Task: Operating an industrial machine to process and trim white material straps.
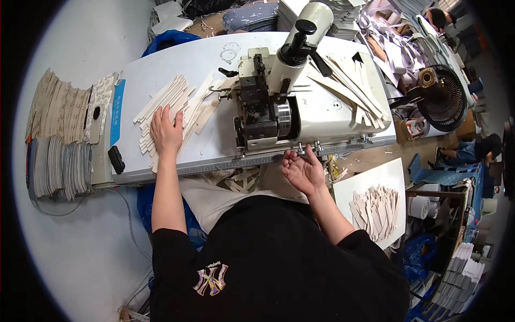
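Note:
My left hand [167,130] lies with fingers spread over a loose pile of cream-white strips [161,102] on the left of the white machine table [188,59]. The strips look flat and thin, and some fan out toward the machine. Palm up, my right hand [304,170] is at the table's front edge, its fingers loosely bent and the thumb stretched out. I see nothing held in it. Just beyond it stands a cream-coloured industrial machine [316,115] with a dark metal head and a shiny round drum. A ruler-like metal strip [214,165] runs along the front edge.
More strips [348,88] lie on the machine's right side. A white board [394,177] at the lower right carries many short strips [375,212]. Stacked sheets [59,139] stand at the left, near a small black object [116,160]. A black fan [442,96] is at the right.

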### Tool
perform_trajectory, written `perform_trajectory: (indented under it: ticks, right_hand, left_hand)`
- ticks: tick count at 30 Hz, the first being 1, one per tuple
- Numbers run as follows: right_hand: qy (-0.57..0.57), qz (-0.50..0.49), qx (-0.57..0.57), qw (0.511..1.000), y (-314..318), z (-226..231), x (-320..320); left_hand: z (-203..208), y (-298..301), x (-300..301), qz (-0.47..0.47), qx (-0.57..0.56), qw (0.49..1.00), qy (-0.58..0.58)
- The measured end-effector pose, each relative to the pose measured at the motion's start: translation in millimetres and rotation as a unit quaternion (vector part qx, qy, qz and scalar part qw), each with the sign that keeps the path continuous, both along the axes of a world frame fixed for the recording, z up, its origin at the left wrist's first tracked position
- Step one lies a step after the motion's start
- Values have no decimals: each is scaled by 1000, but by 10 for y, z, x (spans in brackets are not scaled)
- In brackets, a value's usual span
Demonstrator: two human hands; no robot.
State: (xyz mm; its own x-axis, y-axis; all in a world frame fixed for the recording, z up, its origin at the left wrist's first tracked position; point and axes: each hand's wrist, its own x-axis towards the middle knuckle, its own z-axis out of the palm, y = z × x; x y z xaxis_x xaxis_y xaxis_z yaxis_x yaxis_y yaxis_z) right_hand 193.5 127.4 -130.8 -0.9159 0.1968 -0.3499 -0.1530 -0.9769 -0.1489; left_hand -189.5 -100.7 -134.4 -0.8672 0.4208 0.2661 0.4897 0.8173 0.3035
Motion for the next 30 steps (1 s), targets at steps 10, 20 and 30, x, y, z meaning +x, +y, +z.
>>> perform_trajectory:
  ticks: [10,20,30]
  right_hand:
    - [-133,-3,194,972,67,4,18]
    - [-119,-9,200,973,31,64,-30]
    - [-272,9,359,893,3,60,-22]
  left_hand:
    - [36,21,10,12,3,1000,1]
    - [95,30,83,7,-22,998,56]
    - [254,873,756,-164,-27,982,85]
